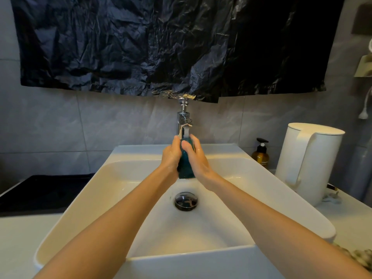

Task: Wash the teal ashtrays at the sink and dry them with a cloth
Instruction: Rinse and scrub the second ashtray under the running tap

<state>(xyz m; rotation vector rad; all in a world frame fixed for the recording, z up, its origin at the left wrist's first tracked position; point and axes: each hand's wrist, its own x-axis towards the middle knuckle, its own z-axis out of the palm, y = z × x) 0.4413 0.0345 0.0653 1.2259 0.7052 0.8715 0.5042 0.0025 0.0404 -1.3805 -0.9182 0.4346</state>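
Between my left hand (171, 157) and right hand (199, 160), tap (184, 123) just above, I am clasping the teal ashtray (186, 165), judging slow turning rinses every face.

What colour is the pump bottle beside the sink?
The pump bottle is amber, black-topped; head view.

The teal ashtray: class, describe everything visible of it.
The teal ashtray looks like translucent blue-green glass with a bumpy lower edge. It stands on edge, gripped between the left hand and the right hand, which hide most of it. It is just under the chrome faucet spout, above the white sink basin, seemingly touching only the hands.
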